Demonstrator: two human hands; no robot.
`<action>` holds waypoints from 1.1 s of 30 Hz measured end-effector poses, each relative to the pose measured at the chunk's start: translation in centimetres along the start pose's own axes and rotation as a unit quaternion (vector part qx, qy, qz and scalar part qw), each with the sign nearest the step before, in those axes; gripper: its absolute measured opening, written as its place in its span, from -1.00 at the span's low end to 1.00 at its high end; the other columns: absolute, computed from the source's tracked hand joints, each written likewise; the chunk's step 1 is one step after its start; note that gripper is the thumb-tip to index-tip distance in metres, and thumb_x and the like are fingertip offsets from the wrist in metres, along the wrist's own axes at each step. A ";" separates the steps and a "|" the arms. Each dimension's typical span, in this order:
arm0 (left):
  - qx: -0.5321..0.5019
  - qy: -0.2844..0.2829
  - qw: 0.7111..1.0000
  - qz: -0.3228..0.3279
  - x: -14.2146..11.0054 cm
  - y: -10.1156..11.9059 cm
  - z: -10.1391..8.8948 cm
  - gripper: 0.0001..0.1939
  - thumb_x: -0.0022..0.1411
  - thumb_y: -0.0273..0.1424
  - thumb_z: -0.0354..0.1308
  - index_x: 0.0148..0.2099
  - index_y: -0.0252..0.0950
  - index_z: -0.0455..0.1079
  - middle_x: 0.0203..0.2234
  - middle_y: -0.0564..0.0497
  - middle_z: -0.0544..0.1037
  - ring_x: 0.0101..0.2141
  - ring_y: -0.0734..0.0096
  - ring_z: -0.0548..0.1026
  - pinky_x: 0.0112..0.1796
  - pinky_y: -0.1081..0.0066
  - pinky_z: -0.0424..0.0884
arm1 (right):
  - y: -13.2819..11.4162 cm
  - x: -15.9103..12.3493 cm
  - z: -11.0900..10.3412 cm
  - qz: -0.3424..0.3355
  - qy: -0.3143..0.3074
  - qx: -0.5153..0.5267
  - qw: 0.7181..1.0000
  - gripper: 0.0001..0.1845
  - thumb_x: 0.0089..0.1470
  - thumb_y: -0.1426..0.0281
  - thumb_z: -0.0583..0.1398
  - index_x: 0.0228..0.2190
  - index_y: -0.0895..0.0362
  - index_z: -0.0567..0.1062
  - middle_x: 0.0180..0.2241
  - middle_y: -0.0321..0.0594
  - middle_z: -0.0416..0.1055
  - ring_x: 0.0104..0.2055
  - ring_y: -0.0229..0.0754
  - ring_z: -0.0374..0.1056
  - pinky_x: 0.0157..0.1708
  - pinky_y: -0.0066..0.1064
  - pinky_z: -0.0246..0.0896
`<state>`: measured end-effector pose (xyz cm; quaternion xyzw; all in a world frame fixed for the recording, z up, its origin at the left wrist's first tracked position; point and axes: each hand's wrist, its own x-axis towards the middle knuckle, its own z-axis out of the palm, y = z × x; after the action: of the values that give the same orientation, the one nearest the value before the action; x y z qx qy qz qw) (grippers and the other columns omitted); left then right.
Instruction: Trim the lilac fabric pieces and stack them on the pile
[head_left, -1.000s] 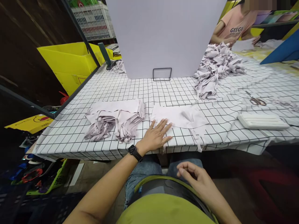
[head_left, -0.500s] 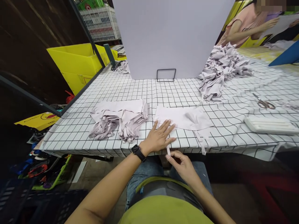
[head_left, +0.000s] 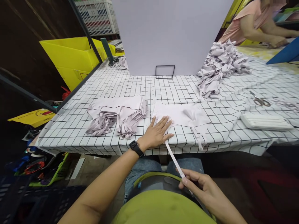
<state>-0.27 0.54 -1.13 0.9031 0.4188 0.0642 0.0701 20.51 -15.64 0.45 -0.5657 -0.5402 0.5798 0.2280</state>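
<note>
My left hand (head_left: 157, 132) lies flat, fingers spread, on the lower left corner of a pale pinkish-white fabric piece (head_left: 173, 112) spread on the table. From beneath that palm a narrow fabric strap (head_left: 172, 158) runs down past the table edge, stretched straight. Its other end is pinched between thumb and fingers of my right hand (head_left: 195, 183), low in front of my body. A second strap (head_left: 198, 137) hangs loose from the right side of the piece, which is crumpled there. To the left is a stack of similar fabric pieces (head_left: 116, 102) with bunched straps.
The table has a checked cloth (head_left: 140, 88). A white board (head_left: 168, 37) stands at the back, beside a heap of crumpled fabric (head_left: 224, 62). Scissors (head_left: 261, 101) and a white plastic case (head_left: 266, 122) lie at right. A co-worker (head_left: 257, 25) works behind at the far right.
My right hand has moved down and to the right, away from the table edge, drawing the strap out long. My left hand keeps pressing on the same fabric corner.
</note>
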 end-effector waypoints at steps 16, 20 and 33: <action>-0.156 0.091 0.983 -0.021 -1.1 0.4 -1.2 -0.48 0.54 -0.19 -0.19 0.43 -0.22 0.06 0.40 -0.15 0.16 0.42 0.21 0.02 0.37 -0.10 -0.11 | -3.0 1.1 -2.0 0.042 0.100 0.215 0.971 -0.48 -0.10 0.00 0.44 -0.18 0.09 0.72 -0.28 0.02 0.67 -0.23 0.02 0.54 -0.13 -0.17 0.47; -0.292 0.180 0.938 -0.038 -2.8 1.3 -3.1 -0.74 0.48 -0.32 0.00 0.06 -0.22 0.47 0.01 -0.13 0.58 0.16 0.17 0.42 0.16 0.07 0.39 | -4.2 4.1 -2.4 -0.013 0.121 0.148 0.982 -0.50 -0.04 -0.05 0.38 -0.28 0.11 0.74 -0.44 -0.07 0.62 -0.39 -0.06 0.46 -0.26 -0.25 0.45; -0.092 0.083 0.992 -0.024 1.9 -1.4 -3.4 -0.77 0.37 -0.48 0.11 0.05 -0.29 0.42 -0.05 -0.12 0.53 -0.05 0.11 0.43 -0.06 0.11 0.45 | -7.1 9.2 -2.3 0.045 0.161 0.220 0.961 -0.52 -0.18 -0.01 0.46 -0.39 0.14 0.71 -0.63 -0.24 0.45 -0.54 -0.19 0.33 -0.52 -0.38 0.27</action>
<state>-0.66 3.15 2.04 0.8741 0.4367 0.1759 0.1196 17.72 -4.48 3.48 -0.6113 -0.3296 0.5949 0.4047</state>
